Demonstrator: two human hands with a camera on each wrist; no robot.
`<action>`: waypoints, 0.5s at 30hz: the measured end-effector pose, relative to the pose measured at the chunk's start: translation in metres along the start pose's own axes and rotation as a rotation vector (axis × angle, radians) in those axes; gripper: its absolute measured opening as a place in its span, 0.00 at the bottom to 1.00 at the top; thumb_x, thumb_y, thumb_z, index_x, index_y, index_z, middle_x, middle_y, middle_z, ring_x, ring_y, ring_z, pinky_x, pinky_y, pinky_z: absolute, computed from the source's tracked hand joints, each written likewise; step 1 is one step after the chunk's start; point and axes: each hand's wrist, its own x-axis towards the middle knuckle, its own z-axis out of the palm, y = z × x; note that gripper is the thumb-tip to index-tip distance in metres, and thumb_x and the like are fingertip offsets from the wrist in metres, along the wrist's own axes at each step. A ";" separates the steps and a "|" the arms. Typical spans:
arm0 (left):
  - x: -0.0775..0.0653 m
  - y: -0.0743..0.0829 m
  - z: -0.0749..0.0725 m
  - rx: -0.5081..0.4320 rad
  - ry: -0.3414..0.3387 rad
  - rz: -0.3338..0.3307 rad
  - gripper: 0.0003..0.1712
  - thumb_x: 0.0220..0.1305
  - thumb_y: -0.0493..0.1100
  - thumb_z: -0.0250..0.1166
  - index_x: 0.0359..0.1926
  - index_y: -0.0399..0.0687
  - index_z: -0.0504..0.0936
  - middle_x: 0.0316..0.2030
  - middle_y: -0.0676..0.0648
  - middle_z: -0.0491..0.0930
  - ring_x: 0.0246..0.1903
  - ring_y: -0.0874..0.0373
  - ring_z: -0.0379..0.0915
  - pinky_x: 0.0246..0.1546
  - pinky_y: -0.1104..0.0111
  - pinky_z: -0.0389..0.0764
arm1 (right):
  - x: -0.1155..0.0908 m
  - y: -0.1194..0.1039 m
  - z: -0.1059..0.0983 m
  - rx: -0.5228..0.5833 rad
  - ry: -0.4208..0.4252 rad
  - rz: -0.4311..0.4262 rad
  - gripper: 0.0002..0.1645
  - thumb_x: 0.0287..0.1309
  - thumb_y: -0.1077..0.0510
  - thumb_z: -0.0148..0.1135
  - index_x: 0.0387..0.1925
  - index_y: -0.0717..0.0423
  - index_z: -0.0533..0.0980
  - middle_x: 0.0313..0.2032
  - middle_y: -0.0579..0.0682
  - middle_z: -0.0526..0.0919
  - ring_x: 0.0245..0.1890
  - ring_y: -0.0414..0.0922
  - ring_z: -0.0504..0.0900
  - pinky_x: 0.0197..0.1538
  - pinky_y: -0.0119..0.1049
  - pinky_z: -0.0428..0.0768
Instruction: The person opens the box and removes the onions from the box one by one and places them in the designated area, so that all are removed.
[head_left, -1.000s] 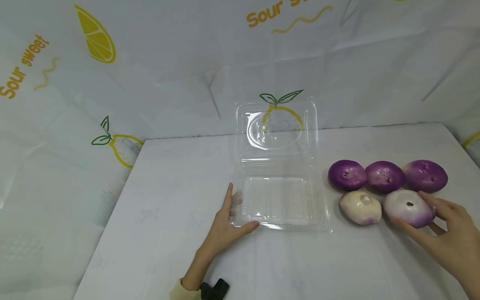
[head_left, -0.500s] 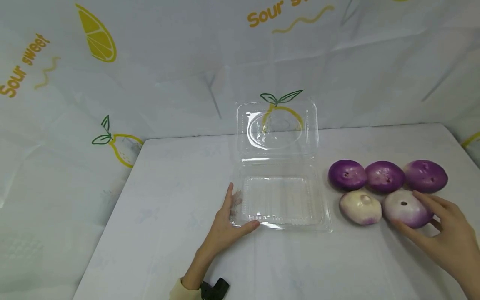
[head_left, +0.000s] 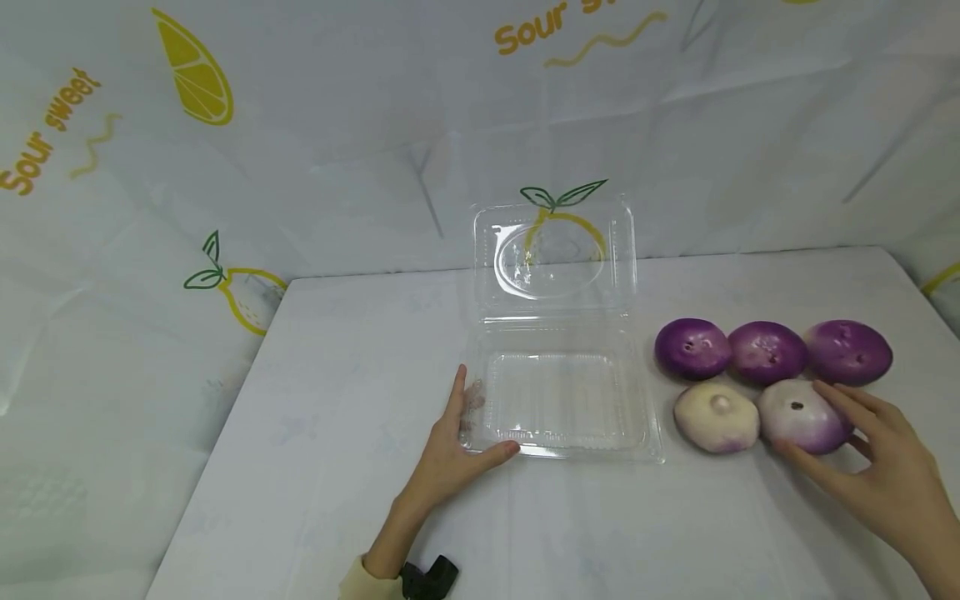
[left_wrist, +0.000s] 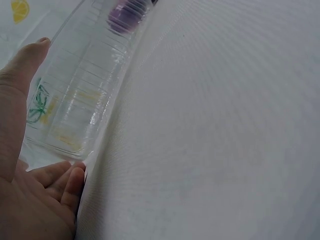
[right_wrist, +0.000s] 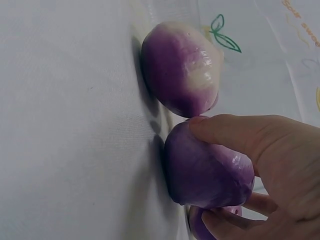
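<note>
A clear plastic clamshell box lies on the white table with its lid standing up at the back. My left hand rests at its near-left corner, fingers straight along the left wall and thumb along the front rim; the left wrist view shows that thumb against the box wall. My right hand grips a white-and-purple turnip on the table, thumb in front, fingers over it. In the right wrist view my thumb curls over this turnip.
A pale turnip lies just left of the gripped one, touching it. Three purple turnips stand in a row behind them. The white table ends at a printed fruit-pattern backdrop. A black wrist strap shows near the bottom.
My right hand has slid the gripped turnip a little to the left, against the pale turnip, which shifted slightly left too. The left hand and the box have not moved.
</note>
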 end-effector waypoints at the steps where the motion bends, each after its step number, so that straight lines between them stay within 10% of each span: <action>1: 0.000 0.000 0.000 0.003 -0.001 -0.002 0.70 0.51 0.57 0.80 0.83 0.64 0.40 0.77 0.44 0.63 0.73 0.43 0.65 0.67 0.40 0.71 | 0.000 0.000 0.000 -0.002 -0.002 0.001 0.51 0.36 0.69 0.83 0.67 0.69 0.71 0.63 0.79 0.68 0.59 0.10 0.51 0.46 -0.01 0.58; 15: 0.001 0.004 0.001 0.024 0.011 -0.009 0.71 0.49 0.57 0.80 0.83 0.64 0.41 0.76 0.44 0.64 0.74 0.44 0.64 0.68 0.38 0.69 | -0.001 -0.001 -0.002 -0.024 0.044 -0.039 0.50 0.38 0.67 0.83 0.66 0.70 0.72 0.65 0.79 0.69 0.65 0.12 0.50 0.58 0.01 0.50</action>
